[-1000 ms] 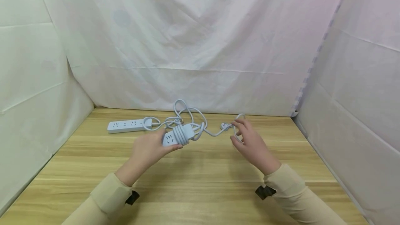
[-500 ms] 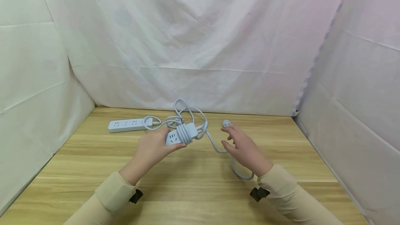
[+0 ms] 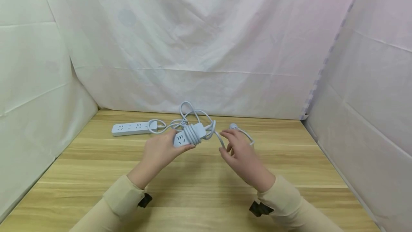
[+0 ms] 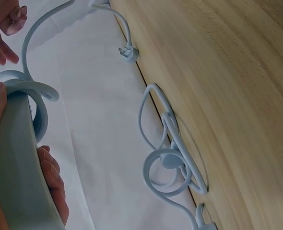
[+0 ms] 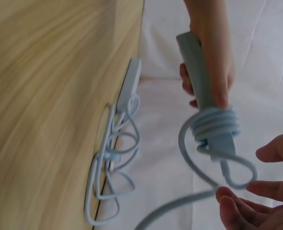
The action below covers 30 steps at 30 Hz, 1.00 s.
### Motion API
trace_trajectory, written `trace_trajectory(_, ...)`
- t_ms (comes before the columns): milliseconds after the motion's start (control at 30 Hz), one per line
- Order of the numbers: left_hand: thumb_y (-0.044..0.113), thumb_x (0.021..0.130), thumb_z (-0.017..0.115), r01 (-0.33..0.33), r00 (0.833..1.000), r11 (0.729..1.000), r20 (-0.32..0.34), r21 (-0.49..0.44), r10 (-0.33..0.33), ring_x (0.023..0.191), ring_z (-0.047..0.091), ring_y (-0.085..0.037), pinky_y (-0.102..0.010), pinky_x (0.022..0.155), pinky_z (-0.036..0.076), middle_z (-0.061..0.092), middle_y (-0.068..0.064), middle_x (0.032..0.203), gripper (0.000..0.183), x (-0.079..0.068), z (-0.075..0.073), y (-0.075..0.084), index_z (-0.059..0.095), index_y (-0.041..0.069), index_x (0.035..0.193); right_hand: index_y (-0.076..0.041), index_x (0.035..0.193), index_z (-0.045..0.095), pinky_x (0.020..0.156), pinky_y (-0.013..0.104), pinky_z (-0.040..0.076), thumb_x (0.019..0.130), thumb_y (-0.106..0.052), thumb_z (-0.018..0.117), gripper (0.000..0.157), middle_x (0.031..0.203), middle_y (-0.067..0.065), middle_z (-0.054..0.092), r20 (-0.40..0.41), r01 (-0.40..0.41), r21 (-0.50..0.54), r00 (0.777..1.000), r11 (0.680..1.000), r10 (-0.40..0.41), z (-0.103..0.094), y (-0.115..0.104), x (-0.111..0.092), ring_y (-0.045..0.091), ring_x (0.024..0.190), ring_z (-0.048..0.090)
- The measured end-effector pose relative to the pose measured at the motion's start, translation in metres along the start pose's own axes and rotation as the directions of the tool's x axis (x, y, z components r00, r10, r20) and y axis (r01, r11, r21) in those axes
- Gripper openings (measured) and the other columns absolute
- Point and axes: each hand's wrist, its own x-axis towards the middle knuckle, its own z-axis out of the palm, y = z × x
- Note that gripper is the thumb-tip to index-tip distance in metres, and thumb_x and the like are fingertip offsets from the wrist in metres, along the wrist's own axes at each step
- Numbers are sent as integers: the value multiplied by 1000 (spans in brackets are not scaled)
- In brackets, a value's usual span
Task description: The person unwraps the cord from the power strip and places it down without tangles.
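Note:
My left hand (image 3: pixel 160 149) grips a white power strip (image 3: pixel 181 139) around its body, raised off the table. Several turns of its cord (image 3: pixel 193 134) wrap the strip's far end. Loose cord (image 5: pixel 180 203) runs from the wrapped end toward the right side. With thumb and fingers spread apart, my right hand (image 3: pixel 242 153) is close beside this cord; in the right wrist view its fingertips (image 5: pixel 252 188) are right at a small loop. The cord's plug (image 4: pixel 129 53) lies on the table behind the right hand, its prongs showing in the left wrist view.
A second white power strip (image 3: pixel 128 128) lies at the table's back left. Its tangled cord (image 4: pixel 170 115) and plug (image 4: pixel 171 160) lie next to it, behind the held strip. White cloth (image 3: pixel 206 46) hangs at the back and both sides of the wooden table (image 3: pixel 193 196).
My left hand has moved slightly right and up with the power strip. The right hand has come left, nearer the strip, and the loose cord has shifted beneath it.

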Motion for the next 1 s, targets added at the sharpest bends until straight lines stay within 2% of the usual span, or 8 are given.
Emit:
trace_trajectory(100, 84, 69, 57, 12, 1000, 1000, -7, -18, -12, 47, 45, -15, -32, 40, 33, 49, 3, 60, 75, 1, -1, 3, 60, 13, 92, 3, 136, 50, 65, 25, 52, 91, -9, 67, 49, 135, 13, 48, 15, -12, 45, 1000, 999, 11, 6, -7, 0, 11, 79, 58)
trace_trajectory(267, 84, 69, 57, 28, 999, 998, -39, -53, -30, 48, 46, -15, -32, 40, 33, 50, 4, 62, 75, 1, -3, 7, 61, 13, 93, 4, 140, 45, 76, 36, 54, 91, -8, 68, 56, 143, 15, 43, 14, 7, 85, 1000, 996, -8, 16, -10, 1, 20, 94, 61)
trace_trajectory(433, 83, 70, 59, 40, 998, 995, -43, -89, -44, 50, 47, -14, -31, 42, 35, 53, 4, 65, 74, 1, -5, 12, 62, 13, 95, -3, 147, 39, 83, 40, 52, 93, -12, 66, 61, 149, 11, 36, 46, -25, 82, 999, 996, 21, 21, -10, 3, 26, 109, 59)
trace_trajectory(567, 82, 70, 59, 41, 998, 992, -43, -116, -46, 51, 48, -13, -31, 43, 36, 54, 4, 67, 76, 0, -8, 14, 63, 12, 98, -9, 149, 38, 97, 46, 45, 93, -18, 65, 63, 154, 9, 31, 78, -50, 27, 996, 998, 48, 24, -9, 7, 29, 129, 46)
trace_trajectory(667, 81, 70, 60, 29, 998, 991, -56, -131, -37, 52, 49, -13, -31, 44, 36, 55, 4, 68, 76, 0, -10, 17, 65, 12, 101, -11, 150, 38, 105, 47, 36, 92, -18, 66, 65, 156, 7, 29, 97, -33, -8, 995, 999, 33, 28, -6, 12, 26, 139, 34)
trace_trajectory(700, 81, 70, 61, 22, 998, 991, -63, -133, -31, 53, 49, -13, -31, 44, 36, 56, 4, 68, 76, 0, -10, 17, 65, 11, 102, -11, 150, 38, 106, 47, 35, 91, -17, 67, 66, 156, 7, 29, 101, -21, -14, 995, 1000, 23, 30, -5, 13, 26, 140, 32)
trace_trajectory(833, 78, 70, 63, 3, 996, 991, -86, -135, -14, 54, 49, -13, -31, 44, 36, 56, 4, 70, 75, 0, -12, 21, 66, 11, 103, -10, 147, 43, 104, 47, 37, 89, -16, 69, 64, 149, 12, 38, 108, 35, -58, 994, 998, -29, 38, 0, 18, 30, 133, 40)
trace_trajectory(1000, 75, 72, 65, 23, 997, 987, -74, -158, -35, 53, 49, -12, -31, 44, 36, 55, 4, 69, 71, 1, -14, 23, 65, 11, 102, -10, 133, 58, 86, 46, 47, 88, -17, 71, 48, 131, 19, 47, 80, 65, -71, 995, 995, -59, 48, 2, 22, 32, 110, 51)
